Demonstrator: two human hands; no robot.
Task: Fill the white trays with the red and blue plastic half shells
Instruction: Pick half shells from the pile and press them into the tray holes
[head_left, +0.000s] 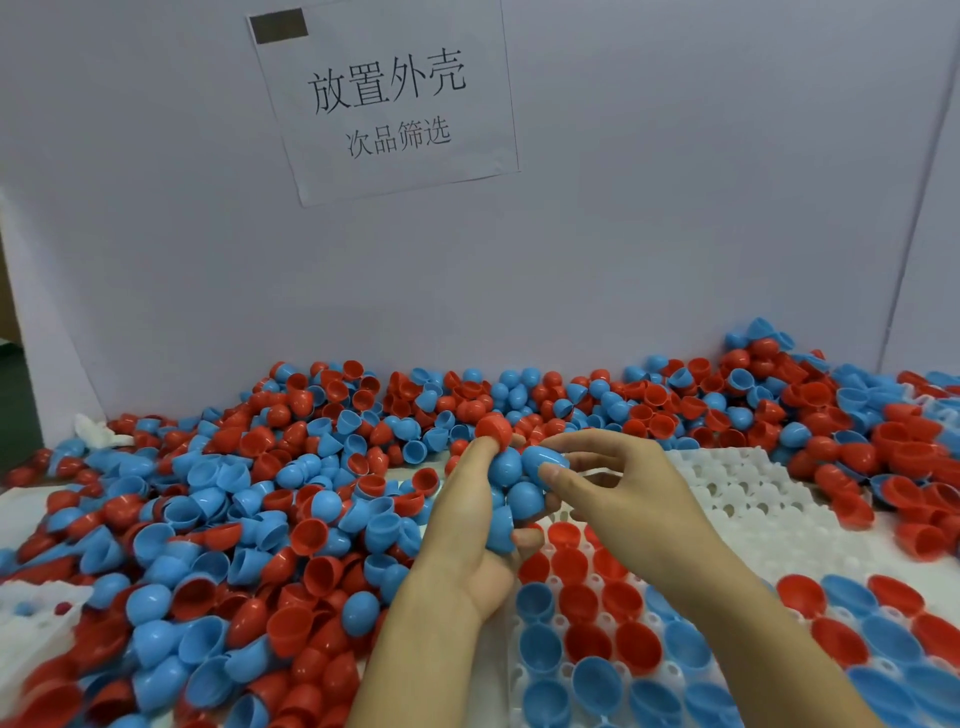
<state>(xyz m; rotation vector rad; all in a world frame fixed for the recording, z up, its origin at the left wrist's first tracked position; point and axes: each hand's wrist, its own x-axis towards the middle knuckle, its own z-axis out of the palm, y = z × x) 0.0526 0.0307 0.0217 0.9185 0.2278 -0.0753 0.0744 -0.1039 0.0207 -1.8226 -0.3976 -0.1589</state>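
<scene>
The left hand (470, 525) has its grip curled round a stack of blue half shells (506, 499) topped by a red half shell (493, 429). The right hand (618, 483) pinches one blue half shell (543, 461) above the white tray (737, 483), whose near pockets hold shells; loose shells (234, 509) lie heaped across the bench to the left and far side.

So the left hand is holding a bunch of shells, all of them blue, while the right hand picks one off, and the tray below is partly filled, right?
Not quite. The head view shows the left hand gripping mostly blue shells, but one red shell sits at its fingertips. The rest holds: the right hand pinches a blue shell, and the white tray below is partly filled.
</scene>
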